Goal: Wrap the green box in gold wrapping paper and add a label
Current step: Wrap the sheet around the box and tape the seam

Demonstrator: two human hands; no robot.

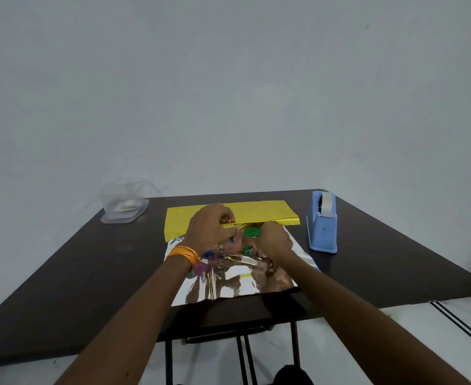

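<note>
Clear container [124, 207]: one, at the far left corner of the bench [89, 259], well apart from both hands; something pale lay inside, too blurred to name.
Left grip [212, 226]: clenched, fingers curled down over the left end of the green box, knuckles at the fold of the paper; a band of orange threads [184, 252] circled the wrist.
Green box [252, 232]: one, small, lying between the two grips and touching both, with only a strip of green showing; it sat on the paper's silver side, just in front of the gold fold.
Gold wrapping paper [256, 211]: one sheet, its far part folded over with the gold face up, its near part spread silver side up toward the bench's front edge, creased and mirroring the hands.
Right grip [274, 238]: grasping the right end of the green box, fingers curled round it.
Tape dispenser [322, 226]: one, blue, upright, just beside the paper's right edge, untouched.
</note>
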